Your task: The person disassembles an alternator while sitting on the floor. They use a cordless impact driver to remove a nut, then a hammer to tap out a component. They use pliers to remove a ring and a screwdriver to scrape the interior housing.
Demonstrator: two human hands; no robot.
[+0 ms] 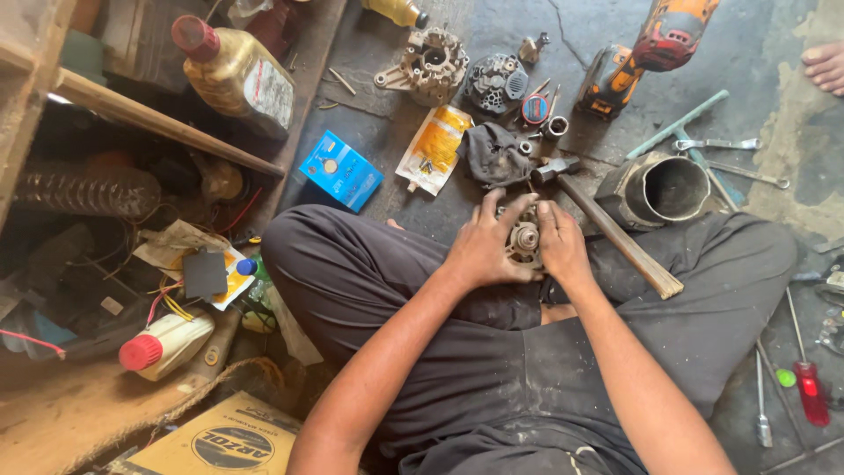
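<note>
I sit cross-legged on a grey concrete floor. Both hands grip a round metal rotor part (525, 239) with a central shaft, held between my knees. My left hand (482, 246) wraps its left side, my right hand (559, 244) its right side. Just beyond lie a hammer (607, 227) with a wooden handle, a dark rag (494, 154), a metal housing half (431, 64) and a second finned housing (497, 84).
An orange power drill (646, 53) and a metal cylinder (655, 189) lie at the right with wrenches (721, 145) and a red screwdriver (809, 387). A blue box (340, 170), a yellow packet (433, 148) and oil bottles (237, 75) are on the left by cluttered shelves. Another person's foot (825, 66) shows top right.
</note>
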